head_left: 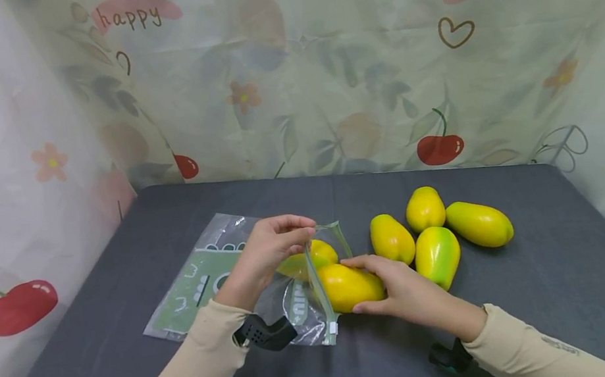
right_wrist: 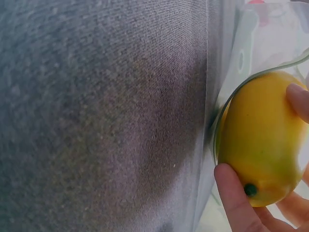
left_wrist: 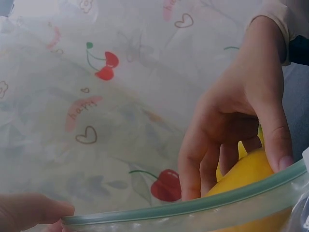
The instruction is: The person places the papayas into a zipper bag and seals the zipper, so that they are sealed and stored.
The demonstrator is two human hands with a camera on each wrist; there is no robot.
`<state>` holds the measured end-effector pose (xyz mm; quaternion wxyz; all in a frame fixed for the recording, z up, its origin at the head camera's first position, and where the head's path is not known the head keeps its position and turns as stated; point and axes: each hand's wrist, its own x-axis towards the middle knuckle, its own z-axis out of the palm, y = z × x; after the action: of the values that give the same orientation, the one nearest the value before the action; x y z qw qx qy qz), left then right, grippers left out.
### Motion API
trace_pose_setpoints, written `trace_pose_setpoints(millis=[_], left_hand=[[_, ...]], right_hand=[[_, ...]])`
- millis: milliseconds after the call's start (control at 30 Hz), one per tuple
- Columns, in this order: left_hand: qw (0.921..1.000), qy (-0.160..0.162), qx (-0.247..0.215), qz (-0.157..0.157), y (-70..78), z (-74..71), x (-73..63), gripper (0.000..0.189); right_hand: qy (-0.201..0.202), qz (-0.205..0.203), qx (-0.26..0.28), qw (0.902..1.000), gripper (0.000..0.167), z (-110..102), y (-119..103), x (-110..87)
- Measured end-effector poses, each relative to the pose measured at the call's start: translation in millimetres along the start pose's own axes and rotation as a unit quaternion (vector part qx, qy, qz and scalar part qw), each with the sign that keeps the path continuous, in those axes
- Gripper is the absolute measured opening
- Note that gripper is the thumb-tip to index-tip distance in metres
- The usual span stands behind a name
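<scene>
My left hand (head_left: pixel 266 253) pinches the upper edge of a clear zip bag (head_left: pixel 188 304) with green print, holding its mouth apart. In the left wrist view the bag's green zip rim (left_wrist: pixel 188 207) runs from my left fingertips across to the right. My right hand (head_left: pixel 406 291) grips a yellow mango (head_left: pixel 350 287) with thumb and fingers spread round it. That mango lies at the bag's mouth, its far end inside the rim; the right wrist view shows its dark green stem spot. Another mango (head_left: pixel 322 252) is inside the bag, partly hidden behind my left hand.
Right of the bag, several more mangoes lie grouped on the dark grey table (head_left: pixel 558 279), among them one at the far right (head_left: pixel 479 224). A white slider (head_left: pixel 333 328) sits at the bag's near corner. Printed curtains (head_left: pixel 318 66) close off the back and sides.
</scene>
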<state>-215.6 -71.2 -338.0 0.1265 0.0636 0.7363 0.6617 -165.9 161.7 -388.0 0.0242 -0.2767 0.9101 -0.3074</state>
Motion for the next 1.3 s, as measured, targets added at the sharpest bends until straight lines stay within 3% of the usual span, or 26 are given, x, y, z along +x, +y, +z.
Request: trace_pose_setpoints(millis=[367, 667, 1300], left_hand=[[1.0000, -0.002, -0.005, -0.003, -0.7, 0.5, 1.8, 0.028], [1.0000, -0.001, -0.005, -0.001, -1.0, 0.4, 2.0, 0.025], [0.9999, -0.003, 0.008, 0.007, 1.0, 1.1, 1.5, 0.023]], right_hand=[[0.003, -0.022, -0.004, 0.9997, 0.068, 1, -2, -1.0], [-0.002, -0.007, 0.072, 0.9974, 0.062, 2, -5, 2.4], [-0.010, -0.013, 0.132, 0.9910, 0.049, 12, -10, 6.2]])
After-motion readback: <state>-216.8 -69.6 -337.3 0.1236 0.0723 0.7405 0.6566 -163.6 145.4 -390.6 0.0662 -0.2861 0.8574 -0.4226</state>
